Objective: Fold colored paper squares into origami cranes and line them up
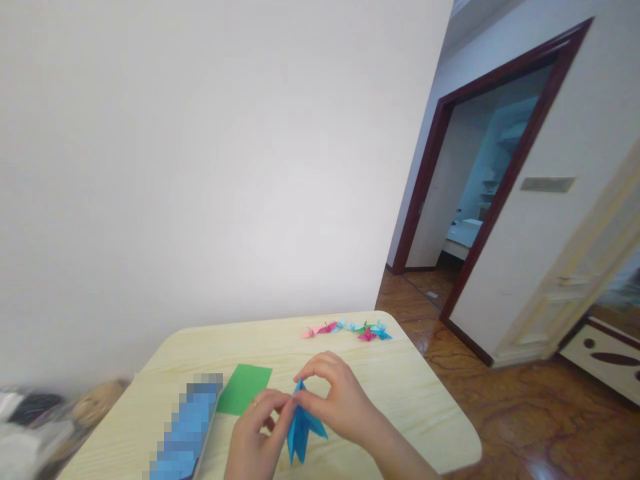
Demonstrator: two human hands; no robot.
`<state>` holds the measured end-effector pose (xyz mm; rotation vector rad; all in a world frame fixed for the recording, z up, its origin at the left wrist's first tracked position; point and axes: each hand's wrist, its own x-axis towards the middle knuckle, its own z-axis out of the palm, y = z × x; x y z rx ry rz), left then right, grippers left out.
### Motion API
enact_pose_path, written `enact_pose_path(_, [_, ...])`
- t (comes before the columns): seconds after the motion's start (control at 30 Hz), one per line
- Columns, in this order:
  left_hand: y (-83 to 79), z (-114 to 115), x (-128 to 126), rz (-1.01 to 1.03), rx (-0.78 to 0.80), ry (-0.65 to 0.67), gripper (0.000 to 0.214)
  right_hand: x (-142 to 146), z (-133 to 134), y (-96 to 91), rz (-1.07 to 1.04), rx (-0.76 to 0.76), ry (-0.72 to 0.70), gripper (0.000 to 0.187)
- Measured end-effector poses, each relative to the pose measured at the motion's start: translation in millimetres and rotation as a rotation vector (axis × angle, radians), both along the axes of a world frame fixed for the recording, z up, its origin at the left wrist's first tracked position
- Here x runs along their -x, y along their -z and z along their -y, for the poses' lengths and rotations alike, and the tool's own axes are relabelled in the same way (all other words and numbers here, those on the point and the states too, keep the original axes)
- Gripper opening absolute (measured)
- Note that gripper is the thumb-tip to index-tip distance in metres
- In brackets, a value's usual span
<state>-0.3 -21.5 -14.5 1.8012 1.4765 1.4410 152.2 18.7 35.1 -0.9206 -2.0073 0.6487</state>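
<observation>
Pinching folded blue paper, held between left hand, right hand, both closed

A pale wood desk carried a row of small pink, blue and green paper cranes along its far edge, a green paper sheet and, at the near left, a pixelated blue object. A white wall rose behind; at right, a dark red door frame stood above a polished wood floor.
</observation>
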Motion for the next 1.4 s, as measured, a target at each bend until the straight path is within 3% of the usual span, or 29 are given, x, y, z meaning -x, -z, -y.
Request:
enact_pose_path(0.1, [1.2,1,1,-0.046,-0.009,0.025,0.019,2,-1,4.5,-0.028,0.046,-0.002,0.008])
enact_pose_path(0.53, [2.0,1,3,-0.144,-0.096,0.010,0.018,7,5,6.3,-0.174,0.177,0.009,0.004])
enact_pose_path(0.7, [4.2,1,1,-0.173,-0.089,0.009,0.021,4,-1,9.8,-0.272,0.272,0.059,0.027])
enact_pose_path(0.9, [5.0,1,1,-0.161,-0.041,-0.005,0.025,-1,1,15.8,-0.181,0.160,-0.023,0.020])
enact_pose_path(0.97, [4.7,0,1,-0.167,-0.065,-0.002,0.026,0,2,18.9,-0.110,0.163,-0.042,0.010])
enact_pose_path(1.0, [4.9,-1,1,-0.163,-0.073,0.005,0.026,1,1,20.3,-0.086,0.173,-0.042,0.004])
enact_pose_path(1.2, [9.0,1,9,-0.054,-0.085,0.101,0.022,-3,-10,23.7,-0.127,0.324,-0.005,0.011])
enact_pose_path(1.4, [10.7,4,13,-0.171,-0.178,0.213,0.016,-7,-12,24.8,-0.129,0.406,-0.046,0.015])
